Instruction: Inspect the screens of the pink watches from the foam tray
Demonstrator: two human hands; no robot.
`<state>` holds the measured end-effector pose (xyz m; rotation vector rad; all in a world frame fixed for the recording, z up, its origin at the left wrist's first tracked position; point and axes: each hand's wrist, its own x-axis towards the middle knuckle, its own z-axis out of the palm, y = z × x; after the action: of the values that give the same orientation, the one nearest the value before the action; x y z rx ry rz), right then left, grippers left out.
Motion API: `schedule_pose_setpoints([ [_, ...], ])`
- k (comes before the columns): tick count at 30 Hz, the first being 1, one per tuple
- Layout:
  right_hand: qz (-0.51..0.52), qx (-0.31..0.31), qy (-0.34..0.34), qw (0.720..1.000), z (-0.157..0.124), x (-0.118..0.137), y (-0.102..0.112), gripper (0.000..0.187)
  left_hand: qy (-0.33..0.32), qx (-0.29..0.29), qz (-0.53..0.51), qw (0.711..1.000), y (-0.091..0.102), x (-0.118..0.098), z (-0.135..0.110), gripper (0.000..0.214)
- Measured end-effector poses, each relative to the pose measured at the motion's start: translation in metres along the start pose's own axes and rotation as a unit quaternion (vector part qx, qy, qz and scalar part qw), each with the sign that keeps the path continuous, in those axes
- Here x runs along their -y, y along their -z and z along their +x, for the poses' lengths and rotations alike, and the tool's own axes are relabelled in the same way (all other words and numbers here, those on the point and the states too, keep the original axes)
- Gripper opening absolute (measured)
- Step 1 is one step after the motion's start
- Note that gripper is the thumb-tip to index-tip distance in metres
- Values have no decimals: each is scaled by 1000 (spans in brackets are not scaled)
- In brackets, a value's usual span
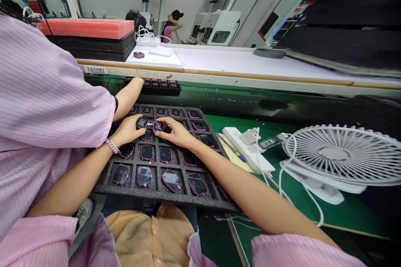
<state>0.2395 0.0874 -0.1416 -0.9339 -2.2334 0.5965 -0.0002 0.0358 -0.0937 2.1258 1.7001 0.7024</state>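
Observation:
My left hand [130, 129] grips a smartwatch case [142, 122] with a dark square screen, lit with small text. Close beside it, my right hand [173, 131] pinches a second smartwatch case [158, 126], its screen also showing text. Both are held just above a black foam tray [156, 137] divided into square pockets. Purple-rimmed watch cases lie in the pockets; one near the front is this watch case [144, 176]. Screens in the far row show text, while the nearer ones look dark or reflective. My fingers and wrists cover part of the tray's middle.
At left a co-worker's arm [130, 96] reaches under the shelf [219, 60] toward another tray [163, 86]. Right of my tray are a power strip [247, 150], a pen [233, 149] and a white fan [341, 154] with loose cables. Pink foam [87, 28] is stacked on the shelf.

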Motion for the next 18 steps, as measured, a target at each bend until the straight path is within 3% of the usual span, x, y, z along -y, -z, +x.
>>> schedule_pose_setpoints([
  [18,-52,23,15,998,-2,4,3,45,-12,14,11,1000,-2,5,2,64],
])
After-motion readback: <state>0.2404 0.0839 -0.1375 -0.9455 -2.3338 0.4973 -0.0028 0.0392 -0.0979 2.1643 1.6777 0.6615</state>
